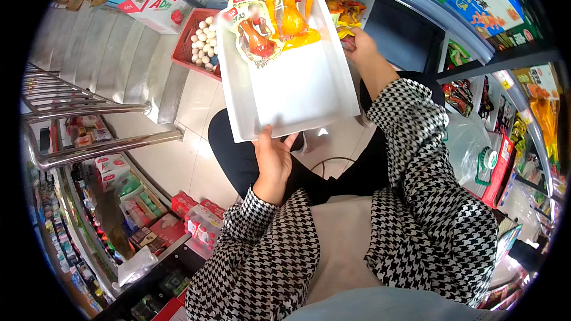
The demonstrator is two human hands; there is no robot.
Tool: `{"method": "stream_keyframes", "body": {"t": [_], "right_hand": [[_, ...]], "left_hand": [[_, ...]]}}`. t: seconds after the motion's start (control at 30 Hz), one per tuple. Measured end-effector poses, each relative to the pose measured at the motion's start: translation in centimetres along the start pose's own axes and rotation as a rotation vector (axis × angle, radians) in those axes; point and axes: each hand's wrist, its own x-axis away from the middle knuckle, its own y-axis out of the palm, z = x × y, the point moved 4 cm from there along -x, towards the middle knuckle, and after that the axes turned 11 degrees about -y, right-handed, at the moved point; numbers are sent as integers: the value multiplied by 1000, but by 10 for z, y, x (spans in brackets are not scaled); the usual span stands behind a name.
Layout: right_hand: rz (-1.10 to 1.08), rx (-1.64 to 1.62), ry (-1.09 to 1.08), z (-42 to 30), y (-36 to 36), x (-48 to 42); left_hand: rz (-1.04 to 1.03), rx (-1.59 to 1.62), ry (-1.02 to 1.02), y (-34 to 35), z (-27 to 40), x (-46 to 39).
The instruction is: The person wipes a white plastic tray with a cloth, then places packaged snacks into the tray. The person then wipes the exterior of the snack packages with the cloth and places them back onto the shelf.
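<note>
A shallow white tray [290,84] is tilted over my lap. My left hand [272,165] grips its near edge, thumb on top and fingers beneath. At the tray's far end lie a clear-fronted snack pouch [258,40] with a brown drumstick-shaped piece and an orange-yellow pouch [292,15] with a golden piece of food. The rest of the tray's floor is bare white. Beyond the tray's right wall, my right hand [360,47] pinches a yellow snack packet [345,32] beside other orange packets [343,4] on the shelf; its fingertips are partly hidden.
A red crate of eggs [187,51] stands beyond the tray's left side, near grey steps [134,62] and a metal handrail [102,145]. Shelves with a dark compartment [406,31] curve along the right. A large clear water jug [468,151] and shrink-wrapped bottles [205,223] flank me.
</note>
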Motion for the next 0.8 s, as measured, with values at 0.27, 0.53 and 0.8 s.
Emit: {"method": "stream_keyframes", "body": {"t": [0.27, 0.53, 0.8], "right_hand": [[-156, -210, -486, -69, -44, 140], [-524, -446, -757, -85, -35, 216], [-794, -468, -381, -28, 78, 231]], "left_hand": [[-12, 2, 10, 5, 2, -4], [-36, 21, 15, 1, 1, -5], [-40, 20, 37, -2, -3, -9]]}}
